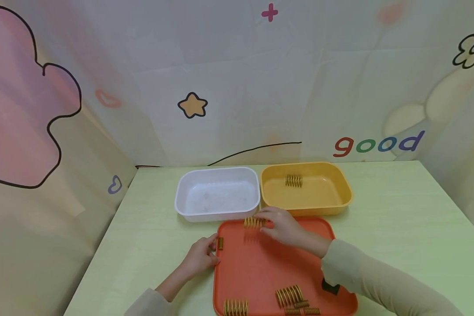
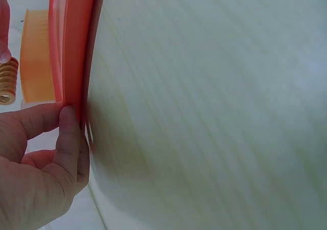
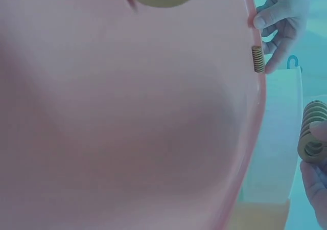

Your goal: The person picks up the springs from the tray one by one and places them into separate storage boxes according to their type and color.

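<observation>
My right hand (image 1: 282, 224) pinches a large gold coil spring (image 1: 253, 222) between thumb and fingers, just above the far edge of the red tray (image 1: 256, 263). In the right wrist view that spring shows at the right edge, apart from the tray. My left hand (image 1: 199, 258) grips the tray's left rim, thumb and fingertips on it in the left wrist view. Beside those fingers, a small spring (image 1: 220, 243) lies inside the rim. Two large springs, one at the near left (image 1: 235, 307) and one nearer the middle (image 1: 289, 296), lie on the tray with several small springs (image 1: 301, 303).
Behind the tray stand a white bin (image 1: 217, 217) and, touching or close to its right side, a yellow bin (image 1: 324, 210) with one large spring (image 1: 294, 181) in it. A printed cloth (image 1: 237, 74) hangs behind the pale green table (image 1: 403, 210).
</observation>
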`<action>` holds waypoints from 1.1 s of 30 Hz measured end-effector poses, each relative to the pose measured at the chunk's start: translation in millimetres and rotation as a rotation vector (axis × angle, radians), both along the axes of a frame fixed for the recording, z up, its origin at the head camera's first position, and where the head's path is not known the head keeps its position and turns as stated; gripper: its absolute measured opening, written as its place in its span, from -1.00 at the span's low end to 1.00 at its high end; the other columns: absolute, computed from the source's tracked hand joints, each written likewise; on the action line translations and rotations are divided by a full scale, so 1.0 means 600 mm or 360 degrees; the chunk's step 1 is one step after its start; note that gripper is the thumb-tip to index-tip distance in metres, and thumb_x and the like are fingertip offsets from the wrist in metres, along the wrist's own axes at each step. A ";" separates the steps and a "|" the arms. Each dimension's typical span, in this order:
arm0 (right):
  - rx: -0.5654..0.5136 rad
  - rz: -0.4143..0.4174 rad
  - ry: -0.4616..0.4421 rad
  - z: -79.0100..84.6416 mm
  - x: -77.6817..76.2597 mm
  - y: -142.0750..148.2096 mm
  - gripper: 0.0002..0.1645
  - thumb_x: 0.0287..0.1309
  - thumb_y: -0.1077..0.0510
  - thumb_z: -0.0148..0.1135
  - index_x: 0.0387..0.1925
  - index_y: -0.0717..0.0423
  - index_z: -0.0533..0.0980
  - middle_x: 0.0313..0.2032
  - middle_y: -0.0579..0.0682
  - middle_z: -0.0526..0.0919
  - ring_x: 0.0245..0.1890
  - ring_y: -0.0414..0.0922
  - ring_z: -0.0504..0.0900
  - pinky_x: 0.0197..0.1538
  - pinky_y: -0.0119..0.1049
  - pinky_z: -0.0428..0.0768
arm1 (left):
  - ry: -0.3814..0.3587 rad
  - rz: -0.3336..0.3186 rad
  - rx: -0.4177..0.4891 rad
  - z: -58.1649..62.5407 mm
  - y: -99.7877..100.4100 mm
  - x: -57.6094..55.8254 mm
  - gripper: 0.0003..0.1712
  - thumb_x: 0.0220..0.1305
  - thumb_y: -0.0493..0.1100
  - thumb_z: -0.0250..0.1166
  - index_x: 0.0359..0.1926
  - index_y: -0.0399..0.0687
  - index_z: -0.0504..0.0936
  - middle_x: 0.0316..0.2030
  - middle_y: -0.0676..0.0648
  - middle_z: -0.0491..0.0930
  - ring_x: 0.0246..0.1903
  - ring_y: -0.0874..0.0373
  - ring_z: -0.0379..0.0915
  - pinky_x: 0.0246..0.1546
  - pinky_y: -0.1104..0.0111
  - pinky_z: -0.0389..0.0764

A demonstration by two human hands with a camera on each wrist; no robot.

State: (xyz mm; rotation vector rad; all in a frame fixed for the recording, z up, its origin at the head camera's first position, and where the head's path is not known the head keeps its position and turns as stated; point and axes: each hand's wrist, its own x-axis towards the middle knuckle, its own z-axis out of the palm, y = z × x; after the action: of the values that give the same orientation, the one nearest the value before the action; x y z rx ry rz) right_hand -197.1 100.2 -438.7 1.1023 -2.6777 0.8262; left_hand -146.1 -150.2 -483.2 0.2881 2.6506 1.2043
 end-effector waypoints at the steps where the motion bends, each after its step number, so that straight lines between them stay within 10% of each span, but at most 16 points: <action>1: -0.0004 0.0002 0.0010 0.002 0.000 0.001 -0.62 -0.15 0.27 0.30 -0.17 0.22 0.55 -0.18 0.09 0.59 -0.14 -0.03 0.56 -0.11 -0.20 0.54 | 0.0000 -0.0001 0.0002 0.000 0.000 0.000 -0.24 -0.17 -0.45 0.29 0.16 -0.40 0.27 -0.43 -0.11 0.35 -0.57 0.24 0.32 -0.58 0.53 0.37; 33: -0.0149 -0.0054 0.0066 0.032 -0.021 0.029 -0.64 -0.18 0.34 0.30 -0.20 0.21 0.56 -0.21 0.07 0.58 -0.17 -0.03 0.55 -0.13 -0.19 0.54 | -0.0018 0.0025 -0.0015 0.005 0.004 0.002 -0.24 -0.17 -0.46 0.28 0.17 -0.39 0.27 -0.44 -0.10 0.36 -0.54 0.21 0.24 -0.58 0.53 0.33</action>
State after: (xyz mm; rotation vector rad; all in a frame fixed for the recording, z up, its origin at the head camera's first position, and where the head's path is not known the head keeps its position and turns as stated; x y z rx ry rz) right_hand -209.6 117.7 -419.6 1.0387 -2.5882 0.9026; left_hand -144.9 -148.1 -480.2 0.2590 2.6528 1.1943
